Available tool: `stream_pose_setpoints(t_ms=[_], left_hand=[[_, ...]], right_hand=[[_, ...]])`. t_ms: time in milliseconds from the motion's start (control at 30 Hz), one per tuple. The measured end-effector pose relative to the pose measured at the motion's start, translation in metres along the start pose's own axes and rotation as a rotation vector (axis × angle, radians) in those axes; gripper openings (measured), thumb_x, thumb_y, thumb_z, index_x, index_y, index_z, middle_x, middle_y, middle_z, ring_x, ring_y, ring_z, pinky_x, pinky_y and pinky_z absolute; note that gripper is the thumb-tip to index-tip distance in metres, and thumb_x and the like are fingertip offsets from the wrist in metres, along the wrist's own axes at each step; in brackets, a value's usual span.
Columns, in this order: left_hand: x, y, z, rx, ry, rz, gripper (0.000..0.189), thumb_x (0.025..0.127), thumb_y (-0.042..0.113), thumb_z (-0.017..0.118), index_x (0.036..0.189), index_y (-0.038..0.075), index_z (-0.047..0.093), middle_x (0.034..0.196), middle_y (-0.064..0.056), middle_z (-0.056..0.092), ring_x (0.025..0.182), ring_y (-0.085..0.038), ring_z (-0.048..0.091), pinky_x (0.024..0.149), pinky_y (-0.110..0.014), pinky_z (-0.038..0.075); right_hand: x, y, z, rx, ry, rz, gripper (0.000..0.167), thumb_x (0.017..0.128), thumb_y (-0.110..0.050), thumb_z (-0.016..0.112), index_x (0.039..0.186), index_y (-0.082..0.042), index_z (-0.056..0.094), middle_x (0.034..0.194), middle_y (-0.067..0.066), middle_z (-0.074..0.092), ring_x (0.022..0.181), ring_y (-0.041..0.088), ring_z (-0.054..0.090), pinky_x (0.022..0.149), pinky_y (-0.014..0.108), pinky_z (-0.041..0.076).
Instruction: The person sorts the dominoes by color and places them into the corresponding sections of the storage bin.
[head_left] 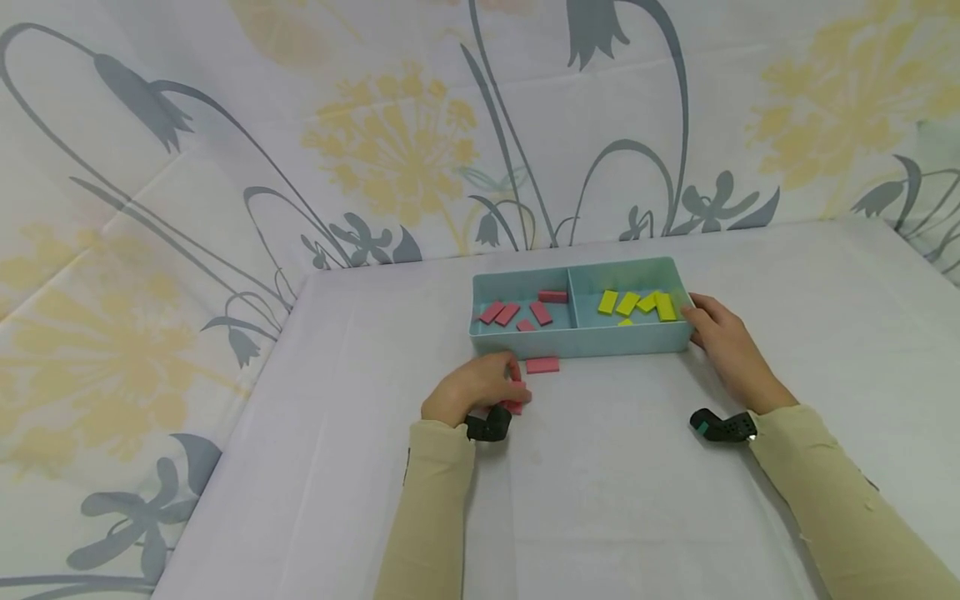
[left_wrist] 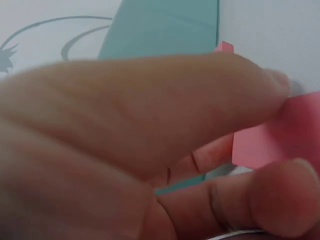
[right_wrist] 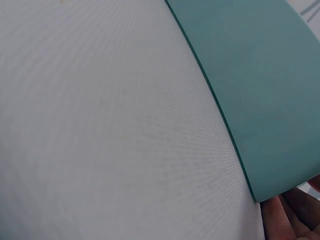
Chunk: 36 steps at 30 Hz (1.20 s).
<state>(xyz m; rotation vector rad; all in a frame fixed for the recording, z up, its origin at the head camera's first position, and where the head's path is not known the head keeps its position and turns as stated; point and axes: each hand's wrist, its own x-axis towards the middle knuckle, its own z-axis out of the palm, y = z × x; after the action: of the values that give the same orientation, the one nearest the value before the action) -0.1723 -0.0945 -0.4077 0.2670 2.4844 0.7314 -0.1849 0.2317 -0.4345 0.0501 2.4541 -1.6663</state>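
Observation:
A light blue two-compartment box (head_left: 633, 339) sits on the table. My right hand (head_left: 731, 350) grips its right end, thumb at the rim and fingers against the outer wall; those fingers (right_wrist: 277, 220) show under the box's corner in the right wrist view. In front of the box my left hand (head_left: 480, 385) is low over the table, with a pink block (left_wrist: 280, 132) between its thumb and fingers. Part of that block is hidden by the hand. Another pink block (head_left: 542, 365) lies by the box's front wall.
Several pink blocks (head_left: 507, 314) lie in the box's left compartment and several yellow blocks (head_left: 628, 304) in the right one, split by a divider (head_left: 572, 298). A white cloth (head_left: 600, 500) covers the table, and a flower-patterned curtain (head_left: 525, 125) hangs behind.

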Motion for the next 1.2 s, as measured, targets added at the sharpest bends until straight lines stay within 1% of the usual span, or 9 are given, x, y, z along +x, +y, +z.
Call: stream_pose_setpoints(t_ms=[133, 233, 367, 533, 700, 767, 933, 1033, 1200], left_hand=[[0.0004, -0.0011, -0.0004, 0.023, 0.017, -0.007, 0.015, 0.077, 0.022, 0.061, 0.087, 0.015, 0.053, 0.067, 0.002, 0.060, 0.060, -0.013, 0.052, 0.057, -0.026, 0.040], [-0.0003, -0.0011, -0.0011, -0.005, 0.021, -0.017, 0.013, 0.077, 0.020, 0.058, 0.088, 0.015, 0.054, 0.070, -0.001, 0.058, 0.061, -0.014, 0.051, 0.056, -0.027, 0.042], [-0.0005, -0.0016, -0.0016, -0.034, 0.012, -0.022, 0.012, 0.081, 0.020, 0.055, 0.090, 0.013, 0.055, 0.073, -0.002, 0.059, 0.064, -0.015, 0.054, 0.058, -0.027, 0.043], [-0.0003, -0.0022, -0.0021, -0.065, -0.004, -0.014, 0.011, 0.081, 0.020, 0.056, 0.089, 0.012, 0.057, 0.071, -0.001, 0.061, 0.064, -0.014, 0.055, 0.056, -0.026, 0.044], [0.0004, -0.0025, -0.0013, -0.088, -0.027, 0.019, 0.011, 0.082, 0.022, 0.058, 0.085, 0.011, 0.058, 0.067, -0.001, 0.064, 0.058, -0.012, 0.055, 0.050, -0.025, 0.041], [0.0009, -0.0026, -0.0012, -0.075, -0.029, 0.035, 0.012, 0.082, 0.023, 0.059, 0.084, 0.012, 0.058, 0.065, 0.000, 0.064, 0.055, -0.012, 0.053, 0.049, -0.024, 0.039], [0.0005, -0.0013, -0.0030, -0.069, -0.036, 0.059, 0.015, 0.083, 0.027, 0.061, 0.083, 0.012, 0.058, 0.065, 0.000, 0.063, 0.055, -0.012, 0.052, 0.050, -0.026, 0.038], [0.0005, -0.0008, -0.0037, -0.058, -0.035, 0.073, 0.017, 0.085, 0.030, 0.059, 0.083, 0.014, 0.060, 0.065, 0.000, 0.062, 0.056, -0.012, 0.051, 0.051, -0.026, 0.039], [0.0016, -0.0013, -0.0038, -0.055, -0.023, 0.082, 0.022, 0.088, 0.033, 0.054, 0.081, 0.014, 0.061, 0.067, -0.001, 0.061, 0.055, -0.014, 0.049, 0.049, -0.026, 0.041]], right_hand=[[0.0000, 0.0001, 0.0004, -0.004, 0.003, 0.000, 0.076, 0.090, -0.057, 0.027, 0.143, -0.007, 0.006, 0.147, 0.016, 0.009, 0.125, 0.039, 0.028, 0.101, 0.053, 0.019], [-0.0003, 0.0000, 0.0010, -0.011, 0.001, -0.008, 0.076, 0.090, -0.058, 0.027, 0.144, -0.008, 0.007, 0.147, 0.016, 0.009, 0.126, 0.038, 0.027, 0.101, 0.053, 0.020], [-0.0012, 0.0000, 0.0016, -0.016, -0.002, -0.009, 0.075, 0.090, -0.057, 0.026, 0.144, -0.008, 0.006, 0.147, 0.015, 0.008, 0.126, 0.038, 0.026, 0.101, 0.053, 0.020], [-0.0008, 0.0000, 0.0015, -0.019, 0.003, -0.018, 0.074, 0.091, -0.056, 0.026, 0.144, -0.008, 0.007, 0.147, 0.015, 0.009, 0.127, 0.037, 0.025, 0.101, 0.052, 0.020], [-0.0004, 0.0008, 0.0010, -0.021, -0.001, -0.012, 0.074, 0.090, -0.057, 0.026, 0.144, -0.009, 0.007, 0.147, 0.014, 0.009, 0.127, 0.037, 0.025, 0.101, 0.053, 0.020], [-0.0005, 0.0009, 0.0006, -0.021, 0.000, -0.008, 0.074, 0.090, -0.057, 0.027, 0.144, -0.010, 0.007, 0.147, 0.014, 0.009, 0.127, 0.037, 0.025, 0.101, 0.052, 0.020], [0.0007, 0.0010, 0.0007, -0.017, 0.000, -0.006, 0.074, 0.090, -0.057, 0.027, 0.144, -0.009, 0.007, 0.147, 0.014, 0.009, 0.127, 0.037, 0.025, 0.101, 0.053, 0.020], [0.0007, 0.0011, 0.0009, -0.006, 0.000, -0.003, 0.075, 0.090, -0.057, 0.026, 0.144, -0.009, 0.007, 0.147, 0.015, 0.008, 0.128, 0.037, 0.024, 0.101, 0.053, 0.019], [0.0003, 0.0014, 0.0007, -0.006, 0.006, -0.007, 0.076, 0.090, -0.057, 0.027, 0.143, -0.007, 0.007, 0.147, 0.015, 0.008, 0.128, 0.037, 0.024, 0.102, 0.052, 0.020]])
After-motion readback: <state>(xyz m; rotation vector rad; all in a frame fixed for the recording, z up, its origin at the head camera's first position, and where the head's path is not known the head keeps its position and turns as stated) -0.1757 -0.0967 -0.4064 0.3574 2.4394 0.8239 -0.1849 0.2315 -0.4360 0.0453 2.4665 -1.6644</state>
